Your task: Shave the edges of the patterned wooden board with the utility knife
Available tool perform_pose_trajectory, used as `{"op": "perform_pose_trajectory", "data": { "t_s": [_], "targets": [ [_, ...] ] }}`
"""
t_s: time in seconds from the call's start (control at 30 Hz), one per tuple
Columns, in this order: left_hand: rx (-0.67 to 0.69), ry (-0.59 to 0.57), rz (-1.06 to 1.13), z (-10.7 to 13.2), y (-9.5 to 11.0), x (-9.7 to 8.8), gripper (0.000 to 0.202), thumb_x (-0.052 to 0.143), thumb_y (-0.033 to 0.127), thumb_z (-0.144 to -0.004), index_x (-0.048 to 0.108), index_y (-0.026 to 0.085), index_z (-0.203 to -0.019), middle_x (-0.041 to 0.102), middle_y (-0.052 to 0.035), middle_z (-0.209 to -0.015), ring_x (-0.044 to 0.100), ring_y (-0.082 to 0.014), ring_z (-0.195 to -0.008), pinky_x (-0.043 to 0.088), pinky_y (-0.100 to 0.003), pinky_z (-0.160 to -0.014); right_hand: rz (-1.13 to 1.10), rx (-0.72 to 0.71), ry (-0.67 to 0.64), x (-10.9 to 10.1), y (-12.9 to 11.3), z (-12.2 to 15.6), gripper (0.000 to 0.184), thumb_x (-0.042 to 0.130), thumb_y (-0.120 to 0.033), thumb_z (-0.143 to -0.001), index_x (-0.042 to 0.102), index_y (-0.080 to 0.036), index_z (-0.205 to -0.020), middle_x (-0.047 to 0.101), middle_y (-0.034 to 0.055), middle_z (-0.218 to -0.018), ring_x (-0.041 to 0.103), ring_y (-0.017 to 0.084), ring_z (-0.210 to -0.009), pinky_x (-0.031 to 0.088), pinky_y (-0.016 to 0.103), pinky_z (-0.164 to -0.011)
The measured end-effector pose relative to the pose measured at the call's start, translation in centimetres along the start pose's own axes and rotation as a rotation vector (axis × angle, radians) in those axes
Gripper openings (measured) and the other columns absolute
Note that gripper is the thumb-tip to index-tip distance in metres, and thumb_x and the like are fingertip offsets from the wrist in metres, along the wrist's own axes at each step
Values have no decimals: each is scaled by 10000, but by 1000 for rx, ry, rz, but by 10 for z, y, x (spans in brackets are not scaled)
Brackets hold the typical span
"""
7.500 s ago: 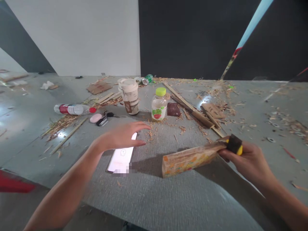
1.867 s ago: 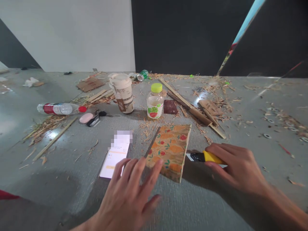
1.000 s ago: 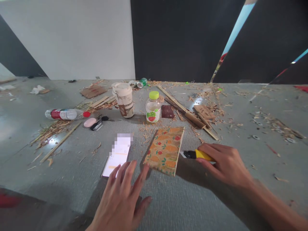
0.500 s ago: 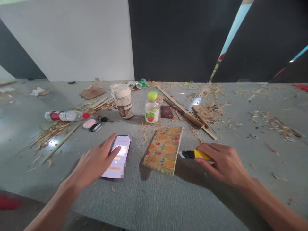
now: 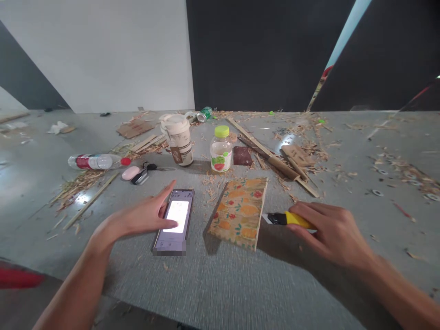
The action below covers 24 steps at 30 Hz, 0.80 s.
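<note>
A smartphone (image 5: 178,215) with a lit screen lies on the grey table, left of centre. My left hand (image 5: 147,214) reaches over its left side, fingers apart, the thumb on or just above the screen. In my right hand (image 5: 332,229) is a utility knife (image 5: 298,220) with a yellow body and black front, its short blade pointing left. The blade tip sits close to the right edge of a flat piece patterned with oranges and berries (image 5: 239,213); I cannot tell whether they touch. That piece rests between the phone and the knife.
Behind stand a lidded paper cup (image 5: 180,142) and a plastic jar with a green lid (image 5: 221,151). A clear bottle (image 5: 98,161) lies at left, near a key fob (image 5: 140,176). Wood strips (image 5: 268,158), shavings and a green can (image 5: 205,114) are scattered further back.
My left thumb has shifted lower on the phone, and the screen now shows a bright white panel on a darker background. The knife is still in my right hand. The view has shifted slightly.
</note>
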State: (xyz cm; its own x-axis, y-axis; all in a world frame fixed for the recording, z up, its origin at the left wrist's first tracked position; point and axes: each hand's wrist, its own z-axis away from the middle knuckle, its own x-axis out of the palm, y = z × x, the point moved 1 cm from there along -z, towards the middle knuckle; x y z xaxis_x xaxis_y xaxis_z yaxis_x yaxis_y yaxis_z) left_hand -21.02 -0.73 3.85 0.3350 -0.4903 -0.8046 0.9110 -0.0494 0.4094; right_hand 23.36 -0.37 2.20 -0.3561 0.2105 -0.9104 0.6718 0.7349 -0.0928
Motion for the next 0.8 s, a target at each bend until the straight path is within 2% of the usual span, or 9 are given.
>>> {"op": "perform_pose_trajectory", "data": {
  "t_s": [0.2,0.37,0.53,0.8],
  "targets": [
    [-33,-3,-27,3,8,-1,1154,698,518,-864,-106,225,-1639,622,20,-811,603,-198,-708,380,-264,-595,1,14,7,0,0,-2,199,515,-375,-1014,571,-204,-929,584,-2,-692,517,159,-568,327,300,-565],
    [-10,0,-30,2,5,-1,1109,635,598,-898,-92,214,-1642,635,-2,-844,595,-199,-718,375,-273,-603,3,13,4,0,-1,-2,199,502,-372,-1022,576,-200,-957,597,12,-712,526,164,-574,328,311,-563],
    [-26,9,-34,0,0,2,1144,696,535,-869,-86,220,-1643,634,4,-842,588,-192,-709,356,-267,-594,1,15,-5,0,1,0,178,508,-364,-1017,566,-212,-946,597,9,-714,521,161,-577,335,314,-565],
    [84,7,1,-2,-12,4,1039,540,662,-949,-62,181,-1645,603,8,-820,520,-160,-667,330,-248,-594,-31,44,4,2,0,-1,151,527,-350,-1000,567,-237,-909,596,3,-705,515,159,-571,347,318,-568]
  ]
}}
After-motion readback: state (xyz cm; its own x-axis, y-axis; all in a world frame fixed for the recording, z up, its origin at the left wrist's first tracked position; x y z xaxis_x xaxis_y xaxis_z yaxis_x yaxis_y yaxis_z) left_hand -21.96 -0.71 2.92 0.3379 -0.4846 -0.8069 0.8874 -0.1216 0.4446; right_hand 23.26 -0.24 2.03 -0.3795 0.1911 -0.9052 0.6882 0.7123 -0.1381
